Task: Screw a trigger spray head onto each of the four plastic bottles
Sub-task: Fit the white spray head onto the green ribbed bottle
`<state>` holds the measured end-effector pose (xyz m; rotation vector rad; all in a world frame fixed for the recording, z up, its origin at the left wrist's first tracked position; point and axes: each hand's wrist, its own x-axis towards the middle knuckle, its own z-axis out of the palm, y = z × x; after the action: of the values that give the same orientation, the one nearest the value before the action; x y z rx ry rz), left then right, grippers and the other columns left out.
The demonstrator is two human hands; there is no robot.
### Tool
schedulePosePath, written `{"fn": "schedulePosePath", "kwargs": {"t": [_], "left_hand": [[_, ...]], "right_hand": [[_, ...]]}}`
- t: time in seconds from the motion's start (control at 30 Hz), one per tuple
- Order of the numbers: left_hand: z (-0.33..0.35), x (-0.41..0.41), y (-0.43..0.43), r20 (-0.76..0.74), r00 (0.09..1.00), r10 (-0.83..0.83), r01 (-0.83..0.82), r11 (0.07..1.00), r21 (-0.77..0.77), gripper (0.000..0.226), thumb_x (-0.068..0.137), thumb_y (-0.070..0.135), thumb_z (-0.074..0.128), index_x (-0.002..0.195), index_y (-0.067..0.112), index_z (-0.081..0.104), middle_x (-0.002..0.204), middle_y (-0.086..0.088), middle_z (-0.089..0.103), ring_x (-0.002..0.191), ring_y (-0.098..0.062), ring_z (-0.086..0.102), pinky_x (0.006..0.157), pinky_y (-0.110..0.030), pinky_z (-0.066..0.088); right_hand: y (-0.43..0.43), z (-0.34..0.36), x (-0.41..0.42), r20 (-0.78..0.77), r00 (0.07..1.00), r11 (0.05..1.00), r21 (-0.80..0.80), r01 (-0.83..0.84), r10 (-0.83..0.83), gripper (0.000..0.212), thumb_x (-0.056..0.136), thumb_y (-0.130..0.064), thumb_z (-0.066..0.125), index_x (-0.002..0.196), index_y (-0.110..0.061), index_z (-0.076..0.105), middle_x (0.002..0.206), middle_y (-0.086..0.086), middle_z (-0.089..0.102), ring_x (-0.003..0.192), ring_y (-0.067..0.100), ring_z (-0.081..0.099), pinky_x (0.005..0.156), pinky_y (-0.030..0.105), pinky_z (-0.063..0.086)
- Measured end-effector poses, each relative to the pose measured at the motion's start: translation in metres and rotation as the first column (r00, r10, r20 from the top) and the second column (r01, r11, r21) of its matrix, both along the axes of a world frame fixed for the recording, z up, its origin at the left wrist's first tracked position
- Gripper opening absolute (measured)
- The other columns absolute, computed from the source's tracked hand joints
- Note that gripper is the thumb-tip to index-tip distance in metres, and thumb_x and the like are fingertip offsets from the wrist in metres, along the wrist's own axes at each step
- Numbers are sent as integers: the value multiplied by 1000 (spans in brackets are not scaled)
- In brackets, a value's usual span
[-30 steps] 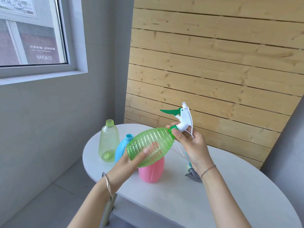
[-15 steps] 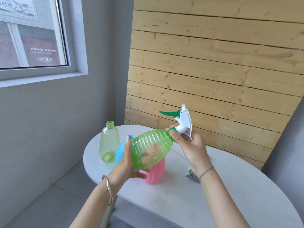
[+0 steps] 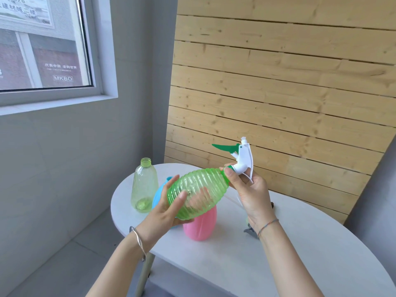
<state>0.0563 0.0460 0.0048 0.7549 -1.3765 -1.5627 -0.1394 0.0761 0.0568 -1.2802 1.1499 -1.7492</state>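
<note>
A ribbed green bottle (image 3: 199, 189) is held tilted above the table, neck pointing up to the right. My left hand (image 3: 166, 209) wraps its lower body. My right hand (image 3: 250, 191) pinches the green collar of a white trigger spray head (image 3: 243, 159) that sits on the bottle's neck, its green lever pointing left. A pale yellow-green bottle (image 3: 144, 187) stands upright and uncapped at the table's left end. Partly hidden behind the held bottle are a blue bottle (image 3: 159, 192) and a pink bottle (image 3: 200, 227).
The round-ended white table (image 3: 300, 249) stands against a wooden slat wall (image 3: 278, 93). More spray heads (image 3: 249, 229) lie behind my right wrist, mostly hidden. A window (image 3: 42, 43) and grey wall are to the left; the floor drops away below the table's left edge.
My left hand has shifted its grip round the green bottle's body, turning it, while my right hand stays on the spray head's collar. The bottles on the table have not moved.
</note>
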Motion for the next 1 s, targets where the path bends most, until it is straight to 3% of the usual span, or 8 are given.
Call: {"fn": "schedulePosePath", "kwargs": {"t": [0.1, 0.23, 0.33, 0.47, 0.67, 0.8, 0.9, 1.0], "left_hand": [[1, 3, -1, -3, 996, -88, 87, 994, -65, 61, 73, 51, 71, 128, 30, 54, 120, 6, 70, 116, -16, 64, 92, -29, 54], [8, 1, 2, -83, 994, -75, 89, 978, 188, 74, 63, 71, 66, 123, 28, 59, 114, -7, 73, 99, -26, 72, 69, -39, 60], [7, -4, 6, -36, 998, 47, -46, 999, 26, 58, 64, 53, 68, 118, 37, 52, 112, -6, 68, 89, -19, 73, 64, -32, 60], [8, -2, 5, -24, 967, 252, -243, 898, -367, 51, 79, 35, 76, 120, 32, 45, 110, 3, 63, 98, -8, 66, 82, -18, 52], [10, -3, 8, -57, 928, 367, -342, 784, -518, 59, 71, 33, 73, 122, 25, 44, 116, 29, 55, 110, -4, 57, 95, -19, 46], [9, -12, 14, -102, 965, 243, -262, 929, -262, 45, 77, 37, 67, 118, 27, 51, 111, -5, 66, 95, -11, 69, 72, -27, 58], [12, -19, 19, -118, 990, 82, -77, 996, 48, 54, 78, 58, 64, 121, 26, 58, 115, -7, 70, 90, -19, 73, 61, -32, 59], [17, -21, 21, -126, 990, -65, 89, 977, 192, 61, 70, 70, 47, 103, 25, 73, 90, -8, 77, 69, -21, 73, 53, -29, 57]], "right_hand": [[0, 1, 0, 10, 1000, 1000, 1, -5, 5, 31, 63, -42, 77, 84, -19, 75, 107, 8, 71, 92, 13, 66, 94, 37, 50], [-1, -2, 4, -45, 999, 1000, -9, -19, 18, 35, 67, -36, 75, 93, -12, 71, 113, 12, 70, 94, 13, 65, 86, 27, 52], [-2, -2, 5, -25, 999, 999, -27, -33, 32, 57, 66, -35, 75, 112, -2, 65, 101, 8, 71, 93, 13, 65, 88, 27, 51], [0, 3, 8, 49, 997, 996, -80, -51, 55, 65, 65, -31, 75, 118, 3, 60, 99, 7, 72, 94, 10, 69, 83, 21, 53], [6, 9, 16, 73, 997, 994, -109, 0, 8, 58, 67, -29, 74, 115, 1, 63, 92, -10, 75, 90, 4, 67, 86, 21, 52], [9, 13, 12, 24, 999, 993, -108, 42, -40, 40, 68, -31, 75, 100, -8, 71, 87, -19, 74, 79, -4, 64, 74, 11, 49], [14, 19, 0, -26, 991, 988, -82, -132, 130, 32, 70, -29, 73, 98, -13, 70, 97, -3, 73, 94, 5, 67, 82, 17, 49], [20, 25, -13, -77, 956, 958, -42, -285, 282, 39, 74, -19, 70, 111, -10, 66, 110, 1, 73, 110, 12, 65, 90, 19, 48]]}}
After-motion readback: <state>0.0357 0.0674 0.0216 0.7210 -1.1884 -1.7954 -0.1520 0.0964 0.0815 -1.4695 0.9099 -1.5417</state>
